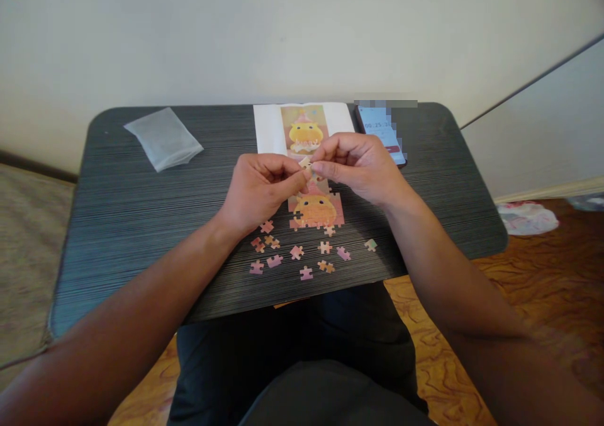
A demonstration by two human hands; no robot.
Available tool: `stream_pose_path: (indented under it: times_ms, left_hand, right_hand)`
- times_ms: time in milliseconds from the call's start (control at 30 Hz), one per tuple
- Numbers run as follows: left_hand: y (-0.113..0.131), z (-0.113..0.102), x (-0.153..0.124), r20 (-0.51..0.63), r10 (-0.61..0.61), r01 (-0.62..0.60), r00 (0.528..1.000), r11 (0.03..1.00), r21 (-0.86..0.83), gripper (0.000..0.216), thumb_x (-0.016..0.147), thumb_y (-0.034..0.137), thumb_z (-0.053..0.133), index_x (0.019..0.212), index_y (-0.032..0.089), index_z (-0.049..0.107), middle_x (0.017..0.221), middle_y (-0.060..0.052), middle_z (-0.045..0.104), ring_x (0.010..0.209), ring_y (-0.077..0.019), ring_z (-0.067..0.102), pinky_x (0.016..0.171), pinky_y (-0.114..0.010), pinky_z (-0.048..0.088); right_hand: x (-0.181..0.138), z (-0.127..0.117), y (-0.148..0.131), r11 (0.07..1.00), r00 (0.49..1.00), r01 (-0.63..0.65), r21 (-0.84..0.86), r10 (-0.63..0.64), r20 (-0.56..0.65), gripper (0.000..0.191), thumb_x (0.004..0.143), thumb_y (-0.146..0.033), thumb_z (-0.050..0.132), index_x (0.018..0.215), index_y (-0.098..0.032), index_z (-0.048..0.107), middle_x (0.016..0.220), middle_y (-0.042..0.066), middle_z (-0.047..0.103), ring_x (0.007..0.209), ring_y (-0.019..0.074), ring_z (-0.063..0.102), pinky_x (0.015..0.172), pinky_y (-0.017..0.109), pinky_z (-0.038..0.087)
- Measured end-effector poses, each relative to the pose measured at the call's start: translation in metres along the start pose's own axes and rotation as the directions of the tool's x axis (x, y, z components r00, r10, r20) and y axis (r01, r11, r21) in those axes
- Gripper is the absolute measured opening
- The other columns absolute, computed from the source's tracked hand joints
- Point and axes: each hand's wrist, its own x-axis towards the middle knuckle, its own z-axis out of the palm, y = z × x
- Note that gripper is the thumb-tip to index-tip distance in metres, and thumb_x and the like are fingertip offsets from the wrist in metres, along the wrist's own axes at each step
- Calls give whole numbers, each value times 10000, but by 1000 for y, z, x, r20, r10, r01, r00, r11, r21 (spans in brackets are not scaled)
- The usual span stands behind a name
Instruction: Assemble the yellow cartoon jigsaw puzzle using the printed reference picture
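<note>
Above the puzzle, my left hand [262, 188] and my right hand [363, 165] meet, fingertips almost touching. Between their pinched fingers is a small, pale puzzle piece [304, 161]; whether it is one piece or two joined I cannot tell. Below them lies the partly assembled puzzle [318, 209], with a yellow animal face and a pink hat, its upper part hidden by my fingers. Several loose pink, orange and green puzzle pieces [325, 247] are scattered toward the table's front edge. Behind my hands, a printed reference sheet [268, 127] shows the same yellow animal.
A phone [380, 127] with a running time display lies right of the sheet, close to my right hand. At the back left of the dark table [141, 224] rests a clear plastic bag [163, 140]. A wall [236, 36] rises behind the table.
</note>
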Motion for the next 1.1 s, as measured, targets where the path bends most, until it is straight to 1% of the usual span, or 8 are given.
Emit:
stream_pose_path:
  times_ms: [133,233,433,600,733,800,933,1100]
  left_hand:
    - [0,1,0,-16,-7,7,1000,999,33,209,914,334,853,774,178,843,762,-47,827,625,-121,689,589,-219,537]
    - [0,1,0,-10,1,0,1000,999,46,217,919,338,850,774,177,847,754,-45,824,623,-116,688,590,-210,536]
    - [-4,-2,0,57,-26,24,998,999,29,219,934,381,851,845,182,875,818,-60,848,660,-137,734,617,-229,585]
    - [-4,-2,2,83,-27,27,996,1000,2,194,934,349,842,850,176,871,833,-64,852,680,-134,746,645,-223,602]
    - [-2,0,3,73,-26,25,997,999,21,231,935,349,833,787,173,849,751,-53,824,591,-102,681,570,-192,538]
    - [-1,0,3,71,-33,31,997,999,33,246,939,357,833,776,172,843,741,-54,820,575,-98,666,553,-190,521]
    - [0,0,3,59,-34,32,998,999,34,243,941,345,832,769,175,842,757,-57,828,596,-101,678,582,-196,536]
    - [-1,0,3,81,-29,23,996,997,73,246,960,359,799,789,190,847,784,-50,834,634,-125,699,607,-234,550]
  right_hand:
    - [0,1,0,1000,1000,-12,23,12,-20,485,752,-636,976,902,-224,770,828,-10,740,746,136,639,701,294,560]
    - [0,1,0,999,999,-37,28,38,-28,476,750,-621,982,912,-224,774,862,2,761,776,148,663,716,301,572]
    - [0,-3,2,995,996,-87,48,88,-22,492,702,-610,1011,923,-234,782,856,4,760,779,162,669,721,320,576]
    - [1,-8,1,996,997,-80,36,81,-4,435,737,-543,1005,913,-221,772,805,-15,726,735,135,628,694,300,538]
    - [2,-7,0,998,998,-67,7,67,15,434,750,-553,992,902,-219,760,781,-21,708,707,128,600,664,297,514]
    - [2,-6,1,998,998,-59,-12,59,18,430,761,-556,985,902,-219,758,794,-17,713,713,130,603,673,303,523]
    - [1,-4,4,1000,1000,-25,-7,25,13,384,802,-513,969,951,-220,770,855,-7,729,758,137,637,724,314,555]
    - [1,-10,5,999,999,-51,-15,51,3,362,800,-492,975,947,-224,779,853,-4,734,784,150,664,746,324,574]
